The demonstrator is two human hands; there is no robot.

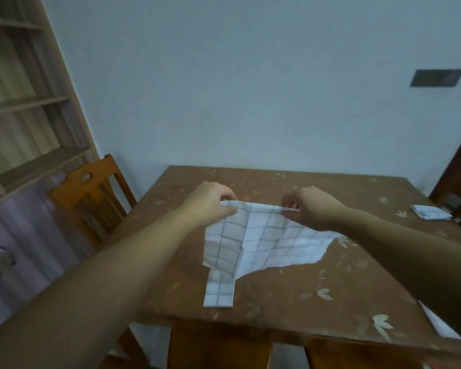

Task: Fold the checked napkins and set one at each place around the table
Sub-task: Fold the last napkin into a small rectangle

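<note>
Both hands gripped one checked napkin [264, 235] by its far edge, as the head view showed. The left hand [210, 202] pinched the left corner between thumb and curled fingers. The right hand [313, 209] pinched the right end of the same edge, which ran nearly straight between the two grips. From the grips the cloth hung toward the person, creased down its middle, with its lower right part draped on the table [290, 310]. A narrow checked strip [218, 291] lay flat on the table below the left-hand grip, nearer the person; whether it belonged to the held cloth or was a separate piece could not be determined. A folded napkin [431, 212] lay well to the right of the right-hand grip, near the table's right edge. A white piece [442, 324] lay nearer the person, partly hidden by the right forearm. A wooden chair [91, 198] stood left of the left-hand grip.
</note>
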